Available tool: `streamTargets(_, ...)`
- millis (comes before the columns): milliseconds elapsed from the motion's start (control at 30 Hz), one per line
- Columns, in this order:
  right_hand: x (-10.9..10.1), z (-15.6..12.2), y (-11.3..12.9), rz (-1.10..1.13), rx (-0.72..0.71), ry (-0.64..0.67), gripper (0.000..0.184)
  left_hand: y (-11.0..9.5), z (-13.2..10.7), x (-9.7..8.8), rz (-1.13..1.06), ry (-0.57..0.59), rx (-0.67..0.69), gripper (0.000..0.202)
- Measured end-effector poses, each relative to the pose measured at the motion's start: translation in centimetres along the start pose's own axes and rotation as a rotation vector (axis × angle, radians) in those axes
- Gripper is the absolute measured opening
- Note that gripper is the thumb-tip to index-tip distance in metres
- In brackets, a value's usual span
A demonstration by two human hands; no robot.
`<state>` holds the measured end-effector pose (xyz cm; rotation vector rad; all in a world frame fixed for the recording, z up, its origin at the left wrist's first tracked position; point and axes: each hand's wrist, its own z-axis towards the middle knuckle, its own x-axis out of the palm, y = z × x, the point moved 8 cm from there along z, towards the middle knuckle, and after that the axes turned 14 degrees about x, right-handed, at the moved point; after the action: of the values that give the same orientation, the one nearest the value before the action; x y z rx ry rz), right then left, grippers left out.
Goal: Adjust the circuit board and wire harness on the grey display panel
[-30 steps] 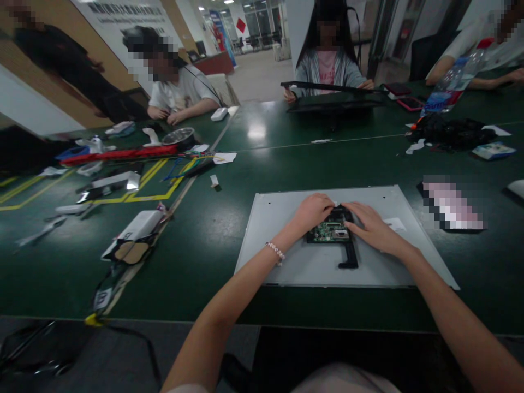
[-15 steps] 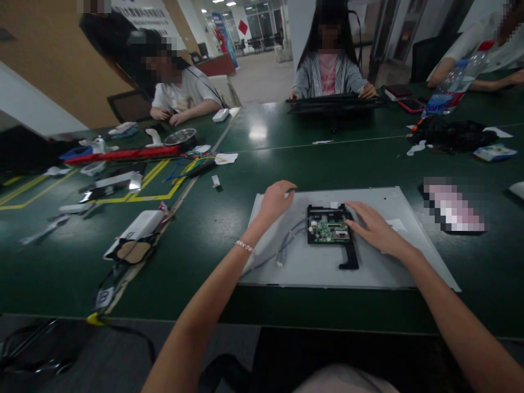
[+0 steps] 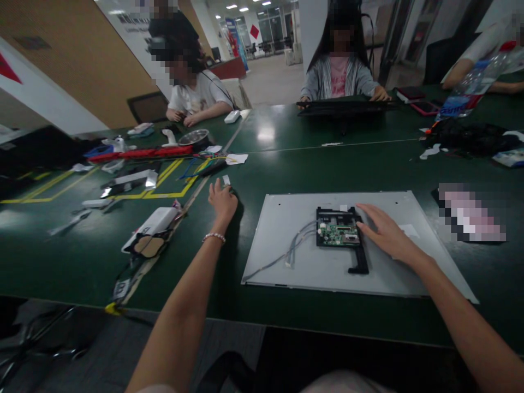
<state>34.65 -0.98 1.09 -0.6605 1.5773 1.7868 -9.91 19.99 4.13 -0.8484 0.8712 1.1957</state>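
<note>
My left hand (image 3: 223, 203) is over the green table, left of the panel, fingers loosely bent and apart. Its fingertips are beside a small white scrap (image 3: 226, 179); whether they touch it I cannot tell. My right hand (image 3: 382, 232) lies over the flat grey panel (image 3: 282, 213), fingers stretched out and thumb apart. Its fingertips are at the right edge of a black plastic bracket (image 3: 360, 259) that carries a green circuit board (image 3: 338, 234). Grey cables (image 3: 295, 240) run from the board's left side across the panel.
Left stands a white box-shaped device (image 3: 151, 232) with a cord. Beyond it are wires, a metal bowl (image 3: 194, 139) and a red strip (image 3: 143, 154). A pink phone-like object (image 3: 472, 213) lies right, near bottles (image 3: 462, 98) and a black bag (image 3: 470, 134). Other people sit opposite; one holds a dark panel (image 3: 346, 107).
My left hand has moved left, off the panel's far edge to the small white scrap. My right hand stays by the bracket. The whole view has shifted slightly.
</note>
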Motion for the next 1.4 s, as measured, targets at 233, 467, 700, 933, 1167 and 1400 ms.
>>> streamTargets(233,0.3,0.1,-0.6,-0.019,-0.011,0.002,0.053,0.2,0.1,1.3,-0.057,0.055,-0.013,0.052)
streamTargets(467,0.2,0.0,-0.4,-0.015,0.000,0.005,0.052,-2.4,-0.7,-1.7,-0.007,-0.061,0.056,0.042)
streamTargets(700,-0.1,-0.1,-0.2,-0.020,-0.002,-0.017,0.053,-7.3,-2.1,-4.5,-0.196,-0.147,0.231,0.027)
streamTargets(933,-0.7,-0.3,0.7,-0.032,-0.005,-0.086,0.055,-17.8,-8.2,-9.4,-0.331,-0.137,0.633,0.040)
streamTargets(1167,-0.8,-2.0,9.3,0.008,-0.180,-0.038,0.051,-22.8,-17.3,-11.3,-0.279,-0.184,0.785,0.058)
streamTargets(1400,3.0,-5.1,16.4,-0.022,-0.329,0.024,0.035,-23.9,-21.2,-12.2,-0.219,-0.239,0.765,0.054)
